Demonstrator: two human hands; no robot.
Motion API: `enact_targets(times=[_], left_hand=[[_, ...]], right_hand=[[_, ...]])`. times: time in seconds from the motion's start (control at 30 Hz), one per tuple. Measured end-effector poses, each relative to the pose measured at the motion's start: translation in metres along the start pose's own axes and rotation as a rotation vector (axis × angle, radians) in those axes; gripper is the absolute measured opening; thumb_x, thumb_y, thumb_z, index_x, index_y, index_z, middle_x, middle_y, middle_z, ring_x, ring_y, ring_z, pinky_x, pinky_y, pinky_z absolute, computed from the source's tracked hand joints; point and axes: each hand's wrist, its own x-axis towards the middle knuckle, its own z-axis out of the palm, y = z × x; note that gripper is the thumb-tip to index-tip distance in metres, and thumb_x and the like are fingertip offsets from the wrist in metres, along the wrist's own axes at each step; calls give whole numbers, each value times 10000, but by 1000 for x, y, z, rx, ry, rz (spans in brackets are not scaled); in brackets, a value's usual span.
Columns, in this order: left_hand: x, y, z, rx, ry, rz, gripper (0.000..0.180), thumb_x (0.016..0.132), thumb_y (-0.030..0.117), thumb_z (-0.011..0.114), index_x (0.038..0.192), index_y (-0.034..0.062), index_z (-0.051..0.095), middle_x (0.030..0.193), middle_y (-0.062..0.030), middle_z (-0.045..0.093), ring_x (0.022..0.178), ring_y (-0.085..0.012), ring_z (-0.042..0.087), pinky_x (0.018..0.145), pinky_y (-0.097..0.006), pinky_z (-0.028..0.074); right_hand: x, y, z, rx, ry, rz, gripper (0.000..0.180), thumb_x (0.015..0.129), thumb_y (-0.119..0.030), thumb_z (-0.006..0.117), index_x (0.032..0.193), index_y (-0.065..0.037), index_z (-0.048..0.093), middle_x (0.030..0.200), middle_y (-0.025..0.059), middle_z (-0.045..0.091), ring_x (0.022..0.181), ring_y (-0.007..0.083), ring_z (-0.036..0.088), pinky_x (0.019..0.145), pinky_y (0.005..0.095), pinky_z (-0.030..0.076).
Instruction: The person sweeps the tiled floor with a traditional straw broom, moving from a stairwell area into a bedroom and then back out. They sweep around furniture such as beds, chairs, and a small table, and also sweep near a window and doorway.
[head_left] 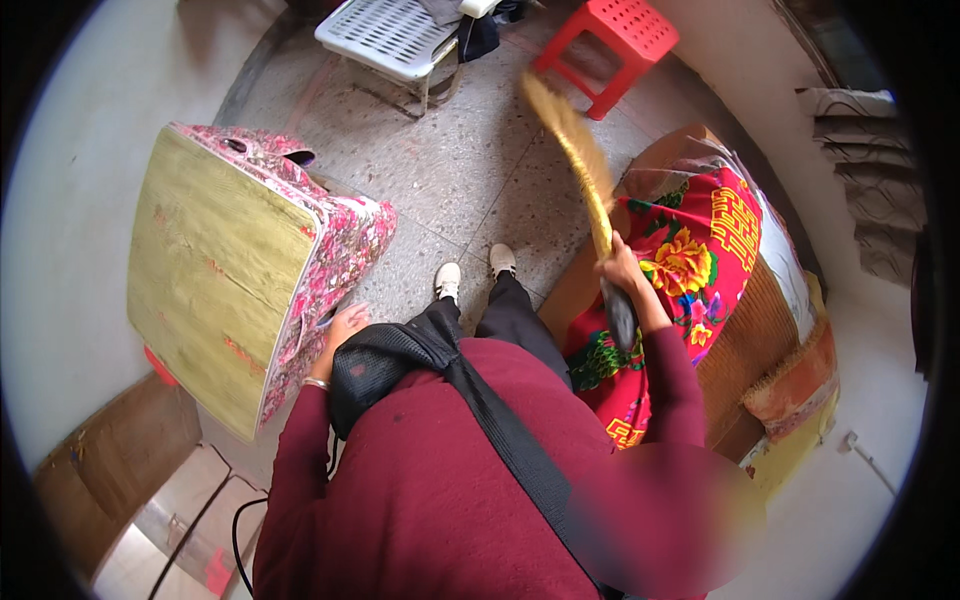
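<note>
My right hand (622, 268) is wrapped round a short straw broom (575, 145). Its yellow bristles reach up and away toward the red stool, and the dark handle end sticks out below my fist. Close to that hand lies a red floral cloth (700, 255) with yellow patterns, spread over a bed or bench. My left hand (346, 325) hangs by the pink floral cover (345, 245) of a table, fingers loosely extended and apparently holding nothing. Whether it touches the cover, I cannot tell. A yellowish wood-look top (215, 280) sits on that table.
Ahead on the speckled floor (430, 165) stand a white slatted folding chair (385, 38) and a red plastic stool (612, 45). A woven mat (745, 345) and a rolled cushion (795, 385) lie at the right. Black cables run at the lower left. A black bag (385, 365) hangs on me.
</note>
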Motion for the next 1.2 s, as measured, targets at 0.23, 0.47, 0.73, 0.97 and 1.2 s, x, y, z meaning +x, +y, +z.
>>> enact_targets(times=[0.23, 0.47, 0.73, 0.97, 1.2], left_hand=[[-19, 53, 59, 97, 113, 31, 387, 815, 84, 542, 1191, 31, 467, 1055, -168, 558, 975, -203, 546, 815, -293, 445], [-17, 51, 88, 59, 208, 44, 383, 789, 74, 560, 1163, 32, 495, 1030, -157, 574, 924, -192, 563, 799, -284, 452], [-29, 42, 100, 34, 254, 54, 386, 787, 57, 549, 1161, -13, 479, 1029, -169, 575, 942, -201, 560, 822, -299, 441], [-39, 20, 88, -52, 269, 49, 381, 794, 61, 534, 1164, -11, 478, 1009, -183, 582, 914, -197, 566, 799, -288, 445], [-55, 63, 52, 130, 695, 362, 330, 764, 18, 524, 1093, 12, 544, 979, -137, 593, 862, -182, 574, 769, -281, 443]], right_hand=[[89, 13, 31, -120, -172, 90, 668, 557, -172, 694, 1118, -5, 373, 983, 250, 563, 951, 376, 543, 798, 392, 459], [13, 25, -7, -242, -402, -124, 851, 565, -174, 668, 1285, 2, 250, 998, 260, 553, 944, 345, 552, 795, 371, 448], [-9, -7, -53, -318, -404, -249, 917, 533, -145, 656, 1323, -7, 212, 932, 265, 569, 916, 345, 564, 770, 375, 446], [43, -33, 14, -448, -439, -244, 841, 565, -149, 655, 1287, -62, 234, 919, 270, 567, 897, 388, 556, 764, 411, 470], [2, -91, -16, -539, -521, -298, 951, 529, -188, 698, 1321, -4, 205, 978, 248, 566, 936, 346, 554, 798, 371, 448]])
